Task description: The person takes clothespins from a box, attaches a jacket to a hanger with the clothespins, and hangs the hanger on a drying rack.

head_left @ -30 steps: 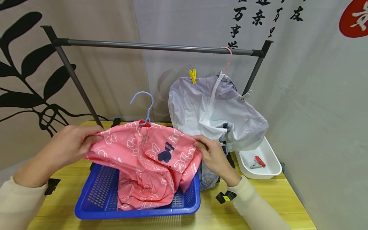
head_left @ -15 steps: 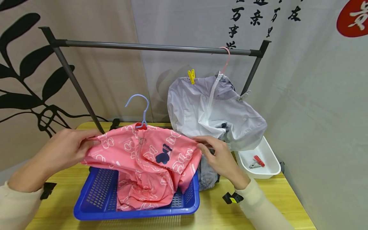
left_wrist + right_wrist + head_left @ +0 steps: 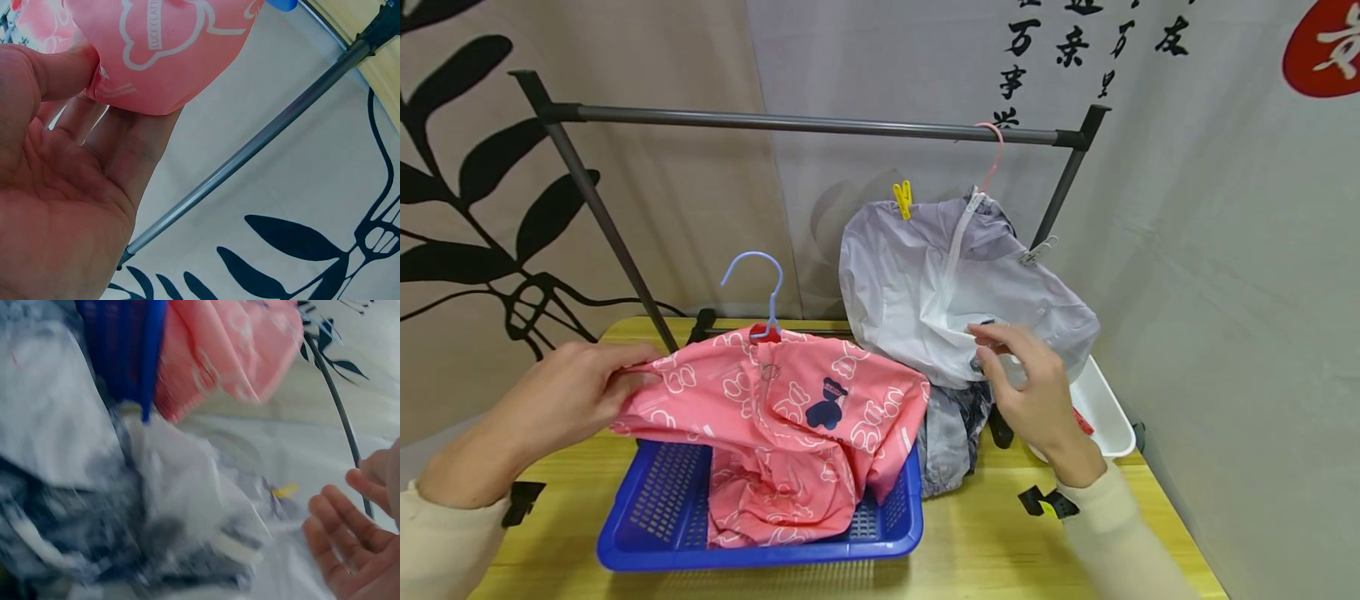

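A pink jacket (image 3: 805,417) with white bear outlines is spread on a blue hanger (image 3: 772,292), its lower part lying in a blue basket (image 3: 760,552). My left hand (image 3: 583,387) pinches the sleeve on the left between thumb and fingers; the left wrist view shows the cloth there up close. Away from the pink cloth, my right hand (image 3: 1033,400) is held in front of a grey-white jacket (image 3: 910,283), fingers loosely bent around nothing. In the right wrist view its fingers are spread and the scene is blurred. Part of a white tray (image 3: 1112,408) is hidden behind this hand.
A dark metal rack (image 3: 812,122) spans the back of the wooden table (image 3: 985,542). From its bar hangs the grey-white jacket on a pink hanger (image 3: 997,154), with a yellow clothespin (image 3: 902,200) and a pale clothespin (image 3: 1039,250). A red clothespin (image 3: 1082,422) shows in the tray.
My right hand has let go of the pink jacket's right side and moved right toward the white tray. The left hand keeps its pinch, and the blue hanger has tipped slightly left and down.
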`<state>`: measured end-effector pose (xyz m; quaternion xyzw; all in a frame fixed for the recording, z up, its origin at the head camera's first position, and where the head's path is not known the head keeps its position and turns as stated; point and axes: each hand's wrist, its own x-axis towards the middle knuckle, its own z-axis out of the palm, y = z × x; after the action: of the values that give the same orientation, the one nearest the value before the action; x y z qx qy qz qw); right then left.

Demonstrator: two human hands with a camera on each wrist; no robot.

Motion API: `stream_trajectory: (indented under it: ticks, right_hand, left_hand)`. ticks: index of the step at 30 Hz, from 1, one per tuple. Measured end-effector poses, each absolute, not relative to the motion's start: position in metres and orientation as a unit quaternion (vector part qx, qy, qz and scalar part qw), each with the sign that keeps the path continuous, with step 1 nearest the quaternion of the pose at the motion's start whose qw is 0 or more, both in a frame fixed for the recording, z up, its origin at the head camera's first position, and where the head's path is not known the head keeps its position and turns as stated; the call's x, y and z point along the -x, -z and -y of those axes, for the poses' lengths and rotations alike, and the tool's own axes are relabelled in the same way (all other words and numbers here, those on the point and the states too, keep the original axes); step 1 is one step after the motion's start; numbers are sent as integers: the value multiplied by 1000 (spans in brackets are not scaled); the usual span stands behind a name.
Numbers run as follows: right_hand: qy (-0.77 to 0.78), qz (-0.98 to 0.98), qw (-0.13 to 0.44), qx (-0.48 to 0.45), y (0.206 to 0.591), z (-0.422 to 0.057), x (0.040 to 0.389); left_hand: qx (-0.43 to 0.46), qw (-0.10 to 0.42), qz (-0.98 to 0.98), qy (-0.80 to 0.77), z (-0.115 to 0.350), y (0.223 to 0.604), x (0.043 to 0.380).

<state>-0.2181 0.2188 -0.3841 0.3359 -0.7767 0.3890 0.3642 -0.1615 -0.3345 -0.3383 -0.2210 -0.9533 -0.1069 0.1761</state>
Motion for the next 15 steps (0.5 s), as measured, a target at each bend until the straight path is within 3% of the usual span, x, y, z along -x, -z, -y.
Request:
stream_trajectory:
  ticks: [7, 15]
  right_hand:
    - [-399, 741, 441, -311, 365, -247, 222]
    - [-391, 735, 488, -262, 349, -271, 221]
  left_hand:
    - [216, 175, 955, 105, 335, 339, 160]
    - [223, 187, 950, 111, 335, 339, 160]
